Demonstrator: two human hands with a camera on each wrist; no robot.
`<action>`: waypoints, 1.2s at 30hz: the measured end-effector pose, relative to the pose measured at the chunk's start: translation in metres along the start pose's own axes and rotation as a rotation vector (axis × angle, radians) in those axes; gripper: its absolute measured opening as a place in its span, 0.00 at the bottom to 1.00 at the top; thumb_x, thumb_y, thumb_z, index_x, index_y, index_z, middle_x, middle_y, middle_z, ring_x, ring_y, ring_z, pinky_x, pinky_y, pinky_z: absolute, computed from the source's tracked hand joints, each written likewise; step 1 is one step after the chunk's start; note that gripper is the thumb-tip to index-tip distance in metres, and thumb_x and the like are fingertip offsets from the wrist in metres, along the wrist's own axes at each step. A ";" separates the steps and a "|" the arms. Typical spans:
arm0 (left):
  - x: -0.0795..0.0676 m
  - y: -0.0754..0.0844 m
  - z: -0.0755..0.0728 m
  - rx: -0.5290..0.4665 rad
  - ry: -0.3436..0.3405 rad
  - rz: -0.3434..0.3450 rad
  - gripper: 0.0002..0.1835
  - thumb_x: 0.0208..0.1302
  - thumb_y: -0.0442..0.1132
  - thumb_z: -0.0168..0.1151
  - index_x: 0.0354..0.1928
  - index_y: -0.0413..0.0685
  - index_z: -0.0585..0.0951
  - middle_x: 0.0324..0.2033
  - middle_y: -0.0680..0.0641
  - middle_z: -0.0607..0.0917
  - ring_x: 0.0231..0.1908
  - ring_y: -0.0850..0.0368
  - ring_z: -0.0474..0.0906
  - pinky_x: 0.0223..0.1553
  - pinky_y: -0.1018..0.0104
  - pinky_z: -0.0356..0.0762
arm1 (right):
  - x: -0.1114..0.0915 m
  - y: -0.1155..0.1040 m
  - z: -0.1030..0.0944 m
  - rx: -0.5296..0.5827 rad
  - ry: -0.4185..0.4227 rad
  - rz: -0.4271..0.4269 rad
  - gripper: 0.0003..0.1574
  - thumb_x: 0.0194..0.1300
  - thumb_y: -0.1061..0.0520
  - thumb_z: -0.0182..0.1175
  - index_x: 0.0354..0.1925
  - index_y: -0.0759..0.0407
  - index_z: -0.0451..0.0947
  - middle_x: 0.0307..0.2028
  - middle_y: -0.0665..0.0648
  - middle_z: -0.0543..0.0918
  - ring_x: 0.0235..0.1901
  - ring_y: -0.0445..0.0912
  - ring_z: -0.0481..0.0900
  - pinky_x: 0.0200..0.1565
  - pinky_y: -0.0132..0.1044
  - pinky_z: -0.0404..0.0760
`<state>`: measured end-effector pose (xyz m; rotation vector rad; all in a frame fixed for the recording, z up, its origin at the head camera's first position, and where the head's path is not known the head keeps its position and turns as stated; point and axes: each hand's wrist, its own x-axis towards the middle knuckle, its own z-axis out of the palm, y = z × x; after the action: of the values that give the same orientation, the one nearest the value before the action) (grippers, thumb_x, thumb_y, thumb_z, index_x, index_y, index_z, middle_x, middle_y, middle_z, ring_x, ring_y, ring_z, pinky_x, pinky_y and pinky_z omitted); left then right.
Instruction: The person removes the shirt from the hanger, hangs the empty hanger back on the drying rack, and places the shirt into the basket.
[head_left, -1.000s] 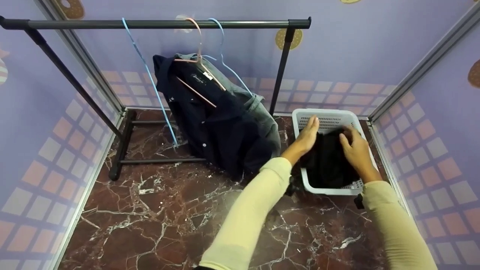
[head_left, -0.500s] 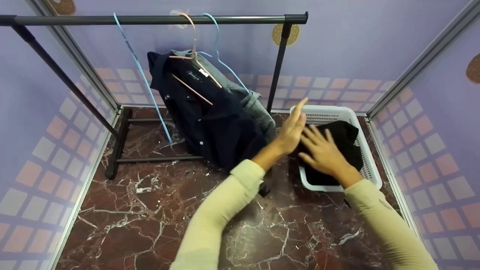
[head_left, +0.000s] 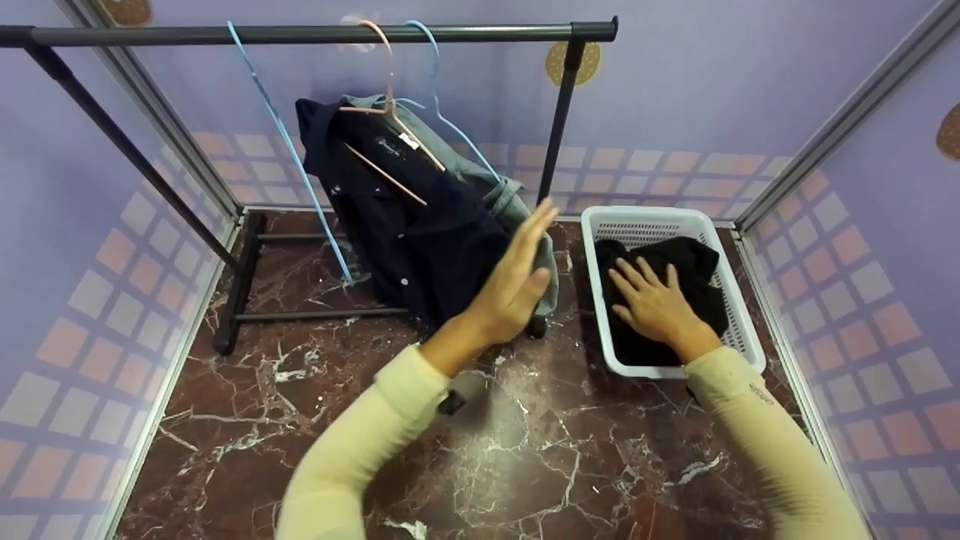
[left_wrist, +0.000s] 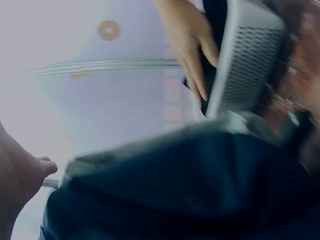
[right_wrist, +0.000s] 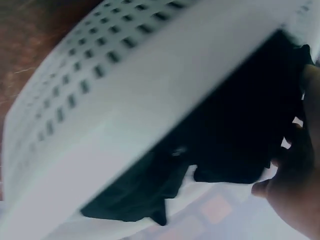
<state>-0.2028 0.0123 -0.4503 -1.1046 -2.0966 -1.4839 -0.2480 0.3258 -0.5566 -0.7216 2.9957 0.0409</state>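
Left fingers (head_left: 531,234), straight, farther from basket (head_left: 649,212)

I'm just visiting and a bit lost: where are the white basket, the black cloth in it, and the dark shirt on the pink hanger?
White basket (head_left: 646,371): head view, on its near rim.
Black cloth (head_left: 696,291): head view, on its uncovered top.
Dark shirt (head_left: 442,251): head view, on its front.

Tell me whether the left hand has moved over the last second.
Yes. Judged against the right rack post in the head view, the left hand has moved leftward, away from the white basket.
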 end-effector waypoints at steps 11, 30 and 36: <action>-0.060 -0.004 -0.032 0.192 0.015 0.190 0.40 0.82 0.61 0.33 0.76 0.33 0.62 0.77 0.34 0.63 0.77 0.37 0.59 0.77 0.43 0.60 | 0.007 0.017 0.027 0.181 -0.244 0.131 0.45 0.80 0.38 0.47 0.83 0.56 0.48 0.83 0.63 0.46 0.80 0.68 0.44 0.68 0.84 0.44; -0.134 -0.046 -0.065 0.496 0.082 0.252 0.33 0.79 0.54 0.42 0.66 0.31 0.73 0.67 0.31 0.75 0.68 0.31 0.71 0.71 0.40 0.69 | 0.004 0.026 0.037 0.257 -0.175 0.102 0.50 0.77 0.37 0.53 0.83 0.57 0.47 0.82 0.65 0.46 0.79 0.70 0.44 0.66 0.86 0.42; -0.147 -0.049 -0.084 0.565 0.090 0.175 0.33 0.78 0.56 0.44 0.67 0.33 0.72 0.69 0.32 0.74 0.69 0.30 0.69 0.74 0.42 0.65 | -0.003 0.024 0.025 0.180 0.024 0.075 0.53 0.72 0.35 0.58 0.82 0.54 0.51 0.82 0.66 0.46 0.79 0.72 0.44 0.70 0.83 0.42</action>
<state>-0.1589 -0.1290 -0.5459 -0.9444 -2.0980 -0.7673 -0.2553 0.3494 -0.5812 -0.5951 2.9963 -0.2329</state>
